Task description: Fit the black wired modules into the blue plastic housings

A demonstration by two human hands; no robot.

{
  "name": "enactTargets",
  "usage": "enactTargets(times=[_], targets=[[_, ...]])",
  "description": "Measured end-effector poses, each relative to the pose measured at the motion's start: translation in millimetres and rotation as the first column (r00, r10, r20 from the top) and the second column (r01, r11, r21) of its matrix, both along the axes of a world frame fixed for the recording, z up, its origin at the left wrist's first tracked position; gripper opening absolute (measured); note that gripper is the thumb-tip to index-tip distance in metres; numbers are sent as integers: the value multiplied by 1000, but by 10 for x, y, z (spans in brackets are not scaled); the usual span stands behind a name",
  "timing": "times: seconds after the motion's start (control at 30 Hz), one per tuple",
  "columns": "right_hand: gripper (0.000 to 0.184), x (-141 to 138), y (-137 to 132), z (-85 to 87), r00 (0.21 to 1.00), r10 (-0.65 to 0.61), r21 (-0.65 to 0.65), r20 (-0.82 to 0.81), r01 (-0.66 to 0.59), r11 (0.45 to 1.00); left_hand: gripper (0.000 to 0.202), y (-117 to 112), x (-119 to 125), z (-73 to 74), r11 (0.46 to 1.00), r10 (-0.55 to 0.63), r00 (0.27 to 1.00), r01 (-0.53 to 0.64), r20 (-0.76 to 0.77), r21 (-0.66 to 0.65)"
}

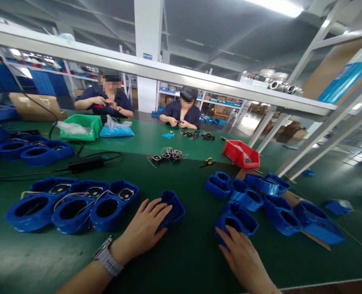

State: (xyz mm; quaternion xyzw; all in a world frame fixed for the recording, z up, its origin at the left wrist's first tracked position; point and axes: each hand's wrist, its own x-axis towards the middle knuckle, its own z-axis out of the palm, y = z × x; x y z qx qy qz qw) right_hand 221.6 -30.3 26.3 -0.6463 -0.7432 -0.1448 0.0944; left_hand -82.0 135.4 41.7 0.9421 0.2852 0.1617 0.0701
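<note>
My left hand (142,228) lies on a blue plastic fan housing (172,208) in the middle of the green table (181,253), fingers curved over it. A watch sits on that wrist. My right hand (245,259) rests with its fingers flat against another blue housing (237,218). To the left stands a row of blue housings with wired boards (77,204). A pile of empty blue housings (275,204) lies to the right on cardboard.
Two people sit at the far side, handling small parts. On the table are a green bin (81,126), a red bin (241,154), yellow-handled cutters (208,162), small wired motors (167,156), a black power brick (86,164) with cables, and more blue housings (30,151) at far left.
</note>
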Motion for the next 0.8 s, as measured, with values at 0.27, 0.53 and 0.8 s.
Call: enactTargets(times=[0.27, 0.53, 0.8], targets=[[49, -1097, 280, 132, 938, 283, -40, -200, -297, 954, 72, -134, -65, 8, 987, -158, 981, 162, 116, -26], [35, -299, 1047, 320, 946, -75, 35, -314, 91, 995, 61, -165, -58, 6, 959, -220, 946, 255, 238, -126], [56, 373, 1325, 368, 923, -328, -227, -202, 282, 932, 59, -66, -85, 33, 974, -163, 970, 188, 183, -130]])
